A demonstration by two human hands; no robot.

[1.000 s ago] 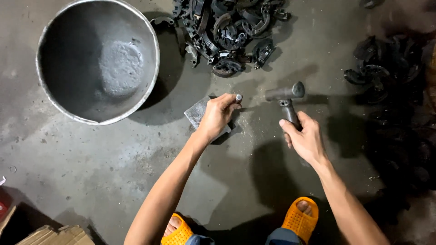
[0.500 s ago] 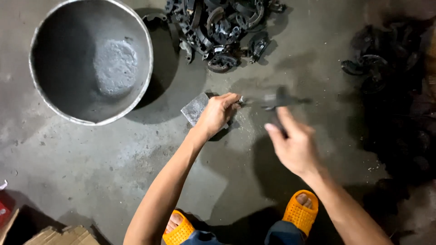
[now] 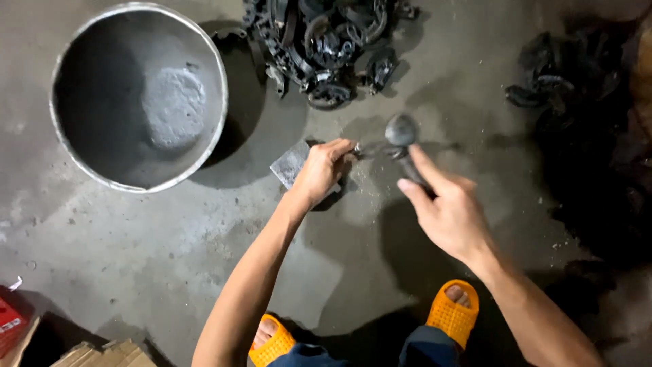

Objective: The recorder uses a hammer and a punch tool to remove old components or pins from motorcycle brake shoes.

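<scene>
Hammer [image 3: 402, 136] sits in our right hand [image 3: 445, 211], fingers wrapped round the handle, head blurred just above a small metal part [image 3: 358, 147]. Our left hand [image 3: 322, 170] pinches that part against a flat grey plate [image 3: 291, 163] on the floor. Beyond the plate lies a heap of dark curved metal pieces [image 3: 326, 41]; a second dark heap [image 3: 577, 88] lies at right. We squat on stained concrete [image 3: 136, 251] in orange sandals [image 3: 451, 312]. At left, a round metal basin [image 3: 139, 95] holds grey powder [image 3: 175, 105].
</scene>
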